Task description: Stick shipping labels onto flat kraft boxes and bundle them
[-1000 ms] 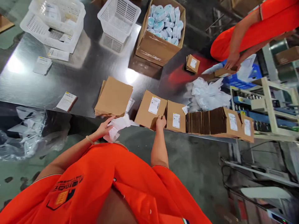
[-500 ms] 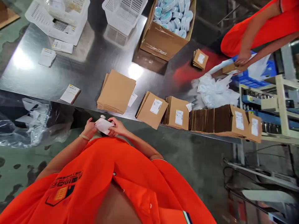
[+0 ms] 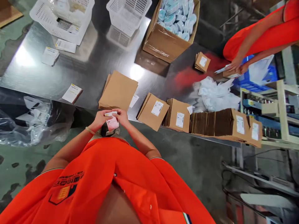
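Between my two hands, at the table's front edge, is a white printed label sheet [image 3: 112, 123], its lower part hanging down and looking pinkish. My left hand [image 3: 101, 119] pinches its upper left side, and my right hand [image 3: 122, 117] pinches its upper right side. Just beyond the hands lies a stack of plain brown cardboard pieces [image 3: 120, 90], with a white label [image 3: 134, 101] partly under its right side. To the right stand labelled brown cardboard pieces [image 3: 153, 110] and further labelled bundles [image 3: 179, 116]. A small stack of labels [image 3: 72, 93] lies to the left.
White baskets [image 3: 60, 29] [image 3: 127, 18] and a carton [image 3: 168, 42] of round tins stand at the back. Clear plastic [image 3: 216, 95] lies at the right, near another person's hands [image 3: 235, 65]. A plastic bag [image 3: 35, 124] hangs at the left, a rack [image 3: 282, 109] stands right.
Both hands have moved up and slightly right to the table edge, closer together. The white sheet now hangs with its printed side showing. The other person's hands have shifted over the blue basket.
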Action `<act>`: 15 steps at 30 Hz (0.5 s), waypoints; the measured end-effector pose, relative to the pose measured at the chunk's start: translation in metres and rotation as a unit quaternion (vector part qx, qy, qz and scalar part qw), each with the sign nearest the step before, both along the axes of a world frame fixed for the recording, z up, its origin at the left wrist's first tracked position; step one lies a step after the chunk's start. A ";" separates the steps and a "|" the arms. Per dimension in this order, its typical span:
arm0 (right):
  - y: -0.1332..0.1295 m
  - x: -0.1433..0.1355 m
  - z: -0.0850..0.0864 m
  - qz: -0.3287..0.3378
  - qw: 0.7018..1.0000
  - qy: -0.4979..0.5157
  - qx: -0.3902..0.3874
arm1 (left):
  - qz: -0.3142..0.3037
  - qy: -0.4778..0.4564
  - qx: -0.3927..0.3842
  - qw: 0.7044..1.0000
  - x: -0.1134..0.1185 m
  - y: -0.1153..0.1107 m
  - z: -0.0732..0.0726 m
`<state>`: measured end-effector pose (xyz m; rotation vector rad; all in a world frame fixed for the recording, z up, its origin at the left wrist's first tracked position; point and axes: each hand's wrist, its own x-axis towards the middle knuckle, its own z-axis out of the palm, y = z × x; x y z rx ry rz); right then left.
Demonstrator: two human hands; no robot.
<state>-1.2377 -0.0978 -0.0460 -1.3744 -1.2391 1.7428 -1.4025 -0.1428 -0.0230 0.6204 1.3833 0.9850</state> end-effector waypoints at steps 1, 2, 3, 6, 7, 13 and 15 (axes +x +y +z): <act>0.005 0.003 0.003 -0.011 1.000 -0.004 -0.005 | -0.009 0.003 0.000 1.000 0.000 0.009 0.002; 0.010 0.006 0.007 -0.021 1.000 -0.015 0.001 | -0.018 0.010 0.000 1.000 0.001 0.018 0.003; 0.014 0.009 0.010 -0.034 0.999 -0.031 0.015 | -0.024 0.017 -0.001 1.000 0.003 0.028 0.004; 0.024 0.013 0.017 -0.080 0.990 -0.081 0.078 | -0.043 0.033 -0.016 0.998 0.007 0.056 0.007; 0.027 0.013 0.019 -0.090 0.986 -0.097 0.101 | -0.048 0.033 -0.027 0.998 0.008 0.064 0.007; 0.044 0.011 0.019 -0.062 0.984 -0.142 0.089 | -0.055 0.024 -0.089 0.994 0.007 0.090 0.006; 0.048 0.011 0.017 -0.047 0.987 -0.143 0.061 | -0.058 0.036 -0.087 0.994 0.006 0.095 0.005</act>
